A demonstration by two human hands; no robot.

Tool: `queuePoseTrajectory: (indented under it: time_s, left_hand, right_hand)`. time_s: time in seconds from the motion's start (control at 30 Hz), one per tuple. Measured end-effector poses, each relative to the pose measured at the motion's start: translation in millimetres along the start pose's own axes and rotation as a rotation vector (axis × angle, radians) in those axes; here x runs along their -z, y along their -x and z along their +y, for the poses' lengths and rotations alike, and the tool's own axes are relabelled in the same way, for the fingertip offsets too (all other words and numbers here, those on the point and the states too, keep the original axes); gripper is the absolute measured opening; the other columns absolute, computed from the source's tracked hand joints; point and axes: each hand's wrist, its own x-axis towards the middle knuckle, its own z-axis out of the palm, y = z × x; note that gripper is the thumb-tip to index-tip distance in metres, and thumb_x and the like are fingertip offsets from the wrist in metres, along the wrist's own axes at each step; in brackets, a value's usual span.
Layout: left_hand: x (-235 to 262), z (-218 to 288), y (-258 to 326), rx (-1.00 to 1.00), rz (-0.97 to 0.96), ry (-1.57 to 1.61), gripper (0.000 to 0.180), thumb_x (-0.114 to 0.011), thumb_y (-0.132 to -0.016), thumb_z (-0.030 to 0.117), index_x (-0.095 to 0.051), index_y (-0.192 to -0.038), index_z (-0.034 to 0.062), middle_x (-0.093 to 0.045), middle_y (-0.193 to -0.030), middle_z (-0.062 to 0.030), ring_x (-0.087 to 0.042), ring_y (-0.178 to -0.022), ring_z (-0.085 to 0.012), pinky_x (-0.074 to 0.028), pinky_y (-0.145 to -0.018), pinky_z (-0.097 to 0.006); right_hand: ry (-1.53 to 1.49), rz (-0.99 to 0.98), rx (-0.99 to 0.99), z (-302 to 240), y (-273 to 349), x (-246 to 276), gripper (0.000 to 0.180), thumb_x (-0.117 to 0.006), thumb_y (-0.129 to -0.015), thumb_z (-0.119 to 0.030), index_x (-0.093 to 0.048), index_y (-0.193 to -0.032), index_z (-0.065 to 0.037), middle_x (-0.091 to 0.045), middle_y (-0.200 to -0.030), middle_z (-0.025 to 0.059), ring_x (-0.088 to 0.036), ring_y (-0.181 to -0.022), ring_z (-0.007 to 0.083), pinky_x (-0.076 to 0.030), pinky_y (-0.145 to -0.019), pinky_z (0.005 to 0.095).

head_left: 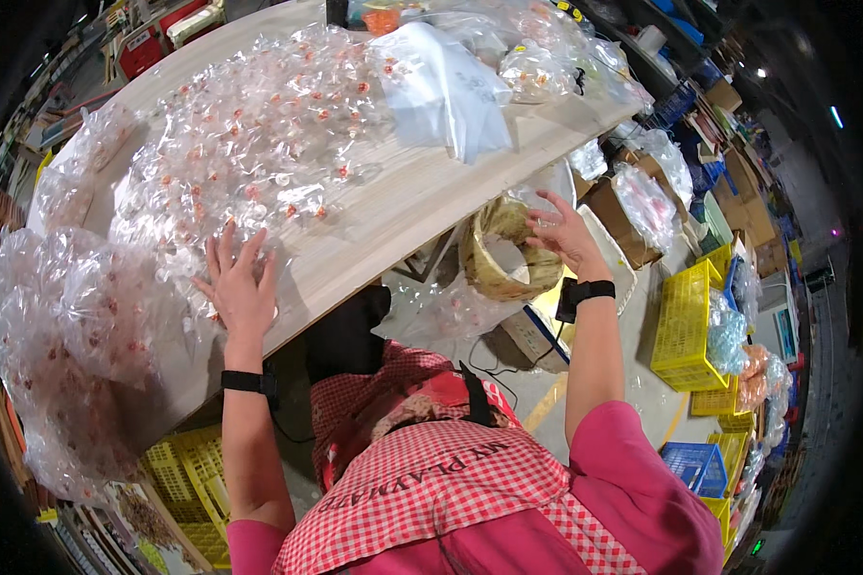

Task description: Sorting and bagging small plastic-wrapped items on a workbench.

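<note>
- A big clear plastic bag (67, 326) of small packets is hanging off the left end of the wooden table (393, 206), bulging past the edge.
- The left hand (235, 283) is lying flat with fingers spread wide, pressing on the near edge of a pile of small clear packets (249, 134) with red-orange dots; there are too many to count, and they are covering most of the tabletop.
- One white plastic bag (441, 86) is lying crumpled at the far middle of the table, touching the pile.
- More clear bags (547, 57) are sitting at the table's far right end.
- The right hand (561, 235) is reaching below the table edge, fingers spread open, touching the rim of a round woven basket (508, 254); it is gripping nothing that I can see.
- Each wrist is wearing a black band, two in all.
- One yellow slatted crate (686, 326) is standing on the floor to the right, with a blue crate (695, 465) nearer the person.
- Brown cardboard boxes (623, 216) holding clear bags are sitting beyond the basket.
</note>
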Motion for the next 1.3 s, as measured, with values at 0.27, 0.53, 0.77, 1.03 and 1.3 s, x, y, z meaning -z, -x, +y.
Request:
queuePoseTrajectory:
  time_s: [0.27, 0.53, 0.77, 1.03, 1.3]
  left_hand:
    - [2.3, 6.5, 0.1, -0.019, 0.030, 0.029, 0.033, -0.063, -0.089, 0.034, -0.066, -0.122, 0.0276, -0.038, -0.150, -0.0028, -0.024, -0.144, -0.0324, -0.005, -0.109, -0.073]
    - [4.0, 0.8, 4.3, -0.032, 0.062, 0.044, 0.032, -0.064, -0.088, 0.034, -0.067, -0.119, 0.0263, -0.039, -0.149, -0.0054, -0.024, -0.143, -0.0351, -0.006, -0.108, -0.074]
    - [7.7, 6.9, 6.6, -0.021, 0.058, 0.105, 0.032, -0.065, -0.086, 0.031, -0.068, -0.117, 0.0239, -0.040, -0.148, -0.0078, -0.024, -0.143, -0.0360, -0.006, -0.107, -0.074]
    - [8.4, 5.1, 4.9, -0.037, 0.101, 0.126, 0.032, -0.066, -0.085, 0.026, -0.067, -0.116, 0.0243, -0.043, -0.145, -0.0091, -0.025, -0.142, -0.0362, -0.009, -0.107, -0.074]
    - [4.7, 5.7, 4.2, -0.042, 0.131, 0.129, 0.030, -0.068, -0.084, 0.026, -0.068, -0.114, 0.0239, -0.043, -0.144, -0.0080, -0.026, -0.141, -0.0352, -0.009, -0.108, -0.074]
  right_hand:
    - [0.818, -0.059, 0.673, -56.9, -4.1, -84.7, 0.048, -0.067, -0.081, -0.017, -0.058, -0.128, -0.009, -0.058, -0.130, 0.0165, -0.052, -0.124, 0.0323, -0.040, -0.105, 0.0381]
    - [0.966, -0.172, 1.036, -62.6, -128.9, -241.0, 0.065, -0.066, -0.081, -0.017, -0.042, -0.141, -0.010, -0.049, -0.140, 0.0159, -0.046, -0.129, 0.0337, -0.038, -0.108, 0.0417]
    - [1.210, -0.350, 0.789, -66.9, -189.4, -251.7, 0.048, -0.059, -0.074, -0.012, -0.058, -0.121, -0.009, -0.056, -0.125, 0.0190, -0.055, -0.115, 0.0367, -0.045, -0.097, 0.0399]
    - [0.552, -0.365, 0.247, -96.7, -124.8, -219.7, 0.032, -0.057, -0.082, -0.015, -0.056, -0.114, -0.008, -0.068, -0.098, 0.0081, -0.067, -0.096, 0.0227, -0.053, -0.067, 0.0340]
    - [0.385, -0.330, 0.402, -92.2, -101.6, -218.6, 0.037, -0.046, -0.086, -0.008, -0.058, -0.121, -0.012, -0.064, -0.099, 0.0042, -0.064, -0.094, 0.0136, -0.054, -0.068, 0.0290]
